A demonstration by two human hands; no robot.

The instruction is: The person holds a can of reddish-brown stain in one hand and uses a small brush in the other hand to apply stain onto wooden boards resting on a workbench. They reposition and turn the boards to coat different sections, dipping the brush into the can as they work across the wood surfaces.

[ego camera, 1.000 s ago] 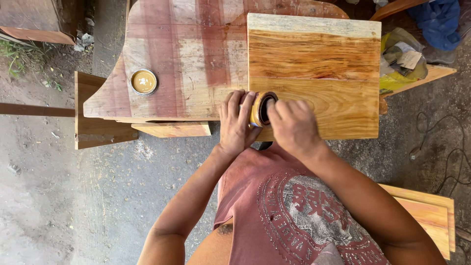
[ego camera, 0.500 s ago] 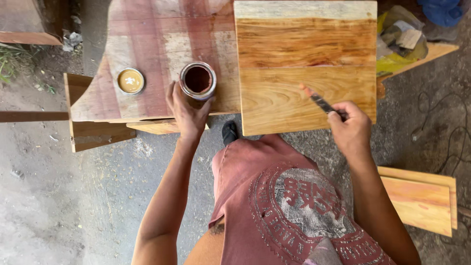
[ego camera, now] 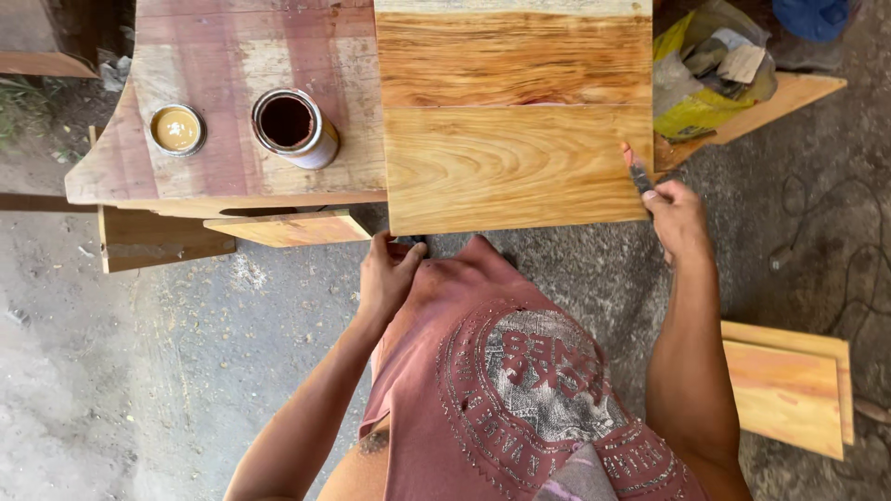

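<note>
Head view looks straight down and the right hand [ego camera: 677,215] is curled tight around a small brush [ego camera: 637,172], bristles touching the right edge of the wooden panel [ego camera: 515,162], just where the grain runs out to the side. The grip is low on the handle, close to the bristles, which suits steady work along an edge. Over on the other side, the left hand [ego camera: 385,274] sits at the panel's near left corner, fingers folded in under the lip, thumb toward the shirt; it looks like a bracing hold to keep the board from sliding, though the underside is hidden and I can't tell how firmly it grips. That panel lies flat across the worn, reddish workbench [ego camera: 223,56], overhanging it toward the person. Left of the panel stands an open tin [ego camera: 292,125] with dark liquid inside, well apart from the brush hand, with the whole board between them. Further left, its lid [ego camera: 176,128] lies on the bench. At the far right a yellow bag of scraps [ego camera: 710,79] rests on an offcut, near the brush's end of the board. Down right on the concrete floor [ego camera: 111,371], more planks [ego camera: 789,385] are stacked, and a cable [ego camera: 835,250] snakes nearby.
</note>
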